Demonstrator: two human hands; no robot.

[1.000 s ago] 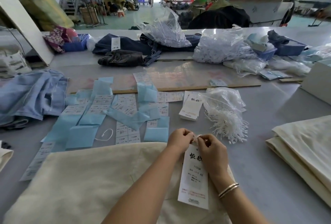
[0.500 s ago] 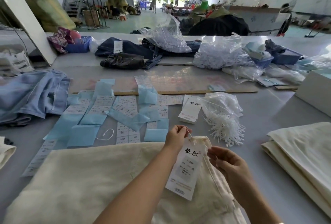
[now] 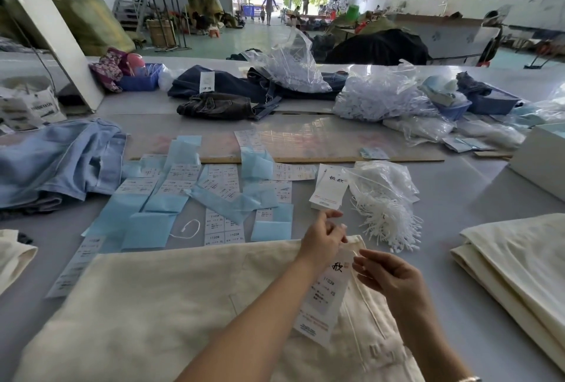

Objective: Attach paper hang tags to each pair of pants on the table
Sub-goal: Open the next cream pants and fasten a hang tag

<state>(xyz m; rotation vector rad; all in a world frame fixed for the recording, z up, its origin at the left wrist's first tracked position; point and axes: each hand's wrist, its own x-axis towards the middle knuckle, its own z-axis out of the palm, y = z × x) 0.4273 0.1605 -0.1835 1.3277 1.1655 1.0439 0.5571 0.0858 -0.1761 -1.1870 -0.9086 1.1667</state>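
We're looking over the table (image 3: pixel 458 192): nearest us lie the pants (image 3: pixel 153 305), and on their right part the hang tag (image 3: pixel 321 302), between the left hand (image 3: pixel 321 239) and the right hand (image 3: pixel 388 274). Behind the pants we see the label sheets (image 3: pixel 195 195); right of those, the stack of tags (image 3: pixel 328 190), then the bag of strings (image 3: pixel 385 195). Far right lies folded cloth (image 3: pixel 519 265); far left, a crumpled garment (image 3: pixel 58 161).

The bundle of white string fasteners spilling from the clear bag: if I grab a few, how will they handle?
The white string fasteners look thin and limp, so they would probably flop. They lie fanned in a tangled heap, so pulling one may drag its neighbours. Their clear bag looks flimsy and light, likely to slide on the smooth grey table.
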